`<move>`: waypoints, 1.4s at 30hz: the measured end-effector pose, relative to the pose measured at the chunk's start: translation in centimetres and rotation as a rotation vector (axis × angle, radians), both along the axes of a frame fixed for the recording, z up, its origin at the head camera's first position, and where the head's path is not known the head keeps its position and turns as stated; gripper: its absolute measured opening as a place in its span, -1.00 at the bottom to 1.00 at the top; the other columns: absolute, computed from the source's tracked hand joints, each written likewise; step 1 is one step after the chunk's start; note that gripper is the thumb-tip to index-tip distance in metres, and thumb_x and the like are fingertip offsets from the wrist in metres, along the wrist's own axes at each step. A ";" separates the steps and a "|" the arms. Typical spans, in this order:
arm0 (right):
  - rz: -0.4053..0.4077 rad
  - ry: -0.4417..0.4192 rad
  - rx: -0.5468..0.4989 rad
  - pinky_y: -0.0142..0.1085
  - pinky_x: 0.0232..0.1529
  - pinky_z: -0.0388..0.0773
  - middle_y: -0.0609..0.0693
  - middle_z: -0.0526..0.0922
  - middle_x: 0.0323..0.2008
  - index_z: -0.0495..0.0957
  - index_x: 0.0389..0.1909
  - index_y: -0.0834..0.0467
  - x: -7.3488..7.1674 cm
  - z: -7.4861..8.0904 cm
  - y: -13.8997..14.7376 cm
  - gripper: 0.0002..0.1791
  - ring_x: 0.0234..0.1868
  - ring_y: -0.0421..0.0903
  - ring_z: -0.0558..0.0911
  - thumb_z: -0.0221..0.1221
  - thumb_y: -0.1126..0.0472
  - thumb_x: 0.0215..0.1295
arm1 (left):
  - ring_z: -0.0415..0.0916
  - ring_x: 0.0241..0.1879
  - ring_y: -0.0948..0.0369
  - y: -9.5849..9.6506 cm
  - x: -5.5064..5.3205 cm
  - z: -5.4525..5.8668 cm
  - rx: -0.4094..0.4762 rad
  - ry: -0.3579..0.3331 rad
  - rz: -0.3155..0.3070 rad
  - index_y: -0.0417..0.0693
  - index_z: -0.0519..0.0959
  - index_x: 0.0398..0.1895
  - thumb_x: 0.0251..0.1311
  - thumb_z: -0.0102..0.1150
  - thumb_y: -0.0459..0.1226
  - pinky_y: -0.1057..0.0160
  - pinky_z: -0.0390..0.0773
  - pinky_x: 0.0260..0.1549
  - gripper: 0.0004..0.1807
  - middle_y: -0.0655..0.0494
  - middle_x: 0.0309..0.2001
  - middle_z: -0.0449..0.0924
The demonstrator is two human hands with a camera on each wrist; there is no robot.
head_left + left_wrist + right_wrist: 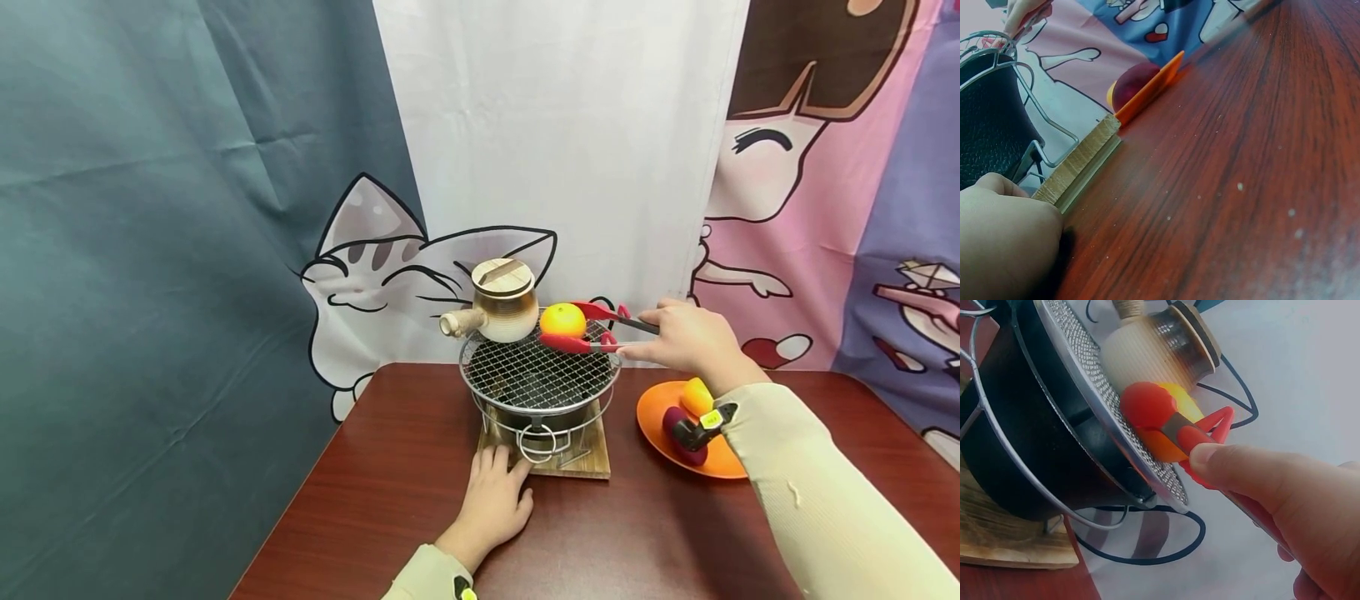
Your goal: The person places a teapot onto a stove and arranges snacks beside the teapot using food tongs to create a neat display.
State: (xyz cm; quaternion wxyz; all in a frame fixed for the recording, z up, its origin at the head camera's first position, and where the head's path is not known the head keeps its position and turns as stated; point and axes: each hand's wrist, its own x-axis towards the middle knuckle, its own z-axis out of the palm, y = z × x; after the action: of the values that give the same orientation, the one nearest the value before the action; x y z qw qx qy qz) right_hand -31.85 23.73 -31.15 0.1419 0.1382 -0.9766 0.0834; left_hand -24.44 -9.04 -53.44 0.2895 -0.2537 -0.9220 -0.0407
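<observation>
My right hand [686,337] grips a pair of tongs [637,323] with red tips, the thumb pressing one arm in the right wrist view. Between the tips sits an orange [562,320], at the right back of the round wire grill mesh [525,375]. It is close to a clay teapot [510,317] with a wooden lid and side handle, which stands on the mesh. Low in front, my left hand [495,500] rests its fingers on the near left edge of the wooden board [592,454] under the black stove [1029,425].
An orange plate [723,467] stands right of the stove, bearing a yellow fruit [696,397] and a dark purple-red item [693,454], partly hidden by the right wrist. A wire ring [536,446] juts from the stove's front. A cartoon curtain [585,125] hangs behind the table [360,500].
</observation>
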 end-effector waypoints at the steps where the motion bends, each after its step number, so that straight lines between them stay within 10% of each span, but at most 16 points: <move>1: -0.002 -0.003 0.001 0.10 -0.31 0.58 0.08 0.58 -0.14 0.63 0.19 0.11 0.0 0.0 0.0 -0.06 -0.24 0.03 0.57 0.19 -0.56 0.04 | 0.32 0.05 -0.03 0.0 0.0 0.0 0.000 0.001 -0.001 0.18 0.59 0.07 0.01 0.31 -0.05 -0.11 0.33 0.15 -0.53 -0.01 -0.04 0.39; 28: -0.100 0.046 -0.180 0.13 -0.24 0.52 0.17 0.49 0.04 0.46 0.39 0.09 2.5 -2.1 5.7 0.10 -0.07 0.19 0.53 0.18 -0.61 -0.03 | 0.32 0.06 -0.03 0.1 0.1 0.1 0.000 -0.002 0.002 0.16 0.58 0.06 0.02 0.31 -0.06 -0.11 0.31 0.16 -0.54 -0.03 -0.01 0.39; 42: -0.200 0.023 -0.208 0.25 -0.29 0.48 0.31 0.48 0.03 0.48 0.33 0.19 3.7 -7.6 13.4 0.03 -0.06 0.33 0.51 0.21 -0.53 0.06 | 0.31 0.07 -0.03 0.0 0.1 0.2 0.003 -0.002 -0.002 0.17 0.58 0.10 0.03 0.30 -0.06 -0.10 0.31 0.15 -0.51 -0.02 -0.01 0.39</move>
State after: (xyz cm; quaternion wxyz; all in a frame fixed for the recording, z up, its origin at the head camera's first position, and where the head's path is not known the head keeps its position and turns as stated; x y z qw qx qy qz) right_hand -28.14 37.15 -38.74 0.1743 0.0259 -0.9699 0.1682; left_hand -24.30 -9.01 -53.25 0.2888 -0.2539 -0.9221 -0.0427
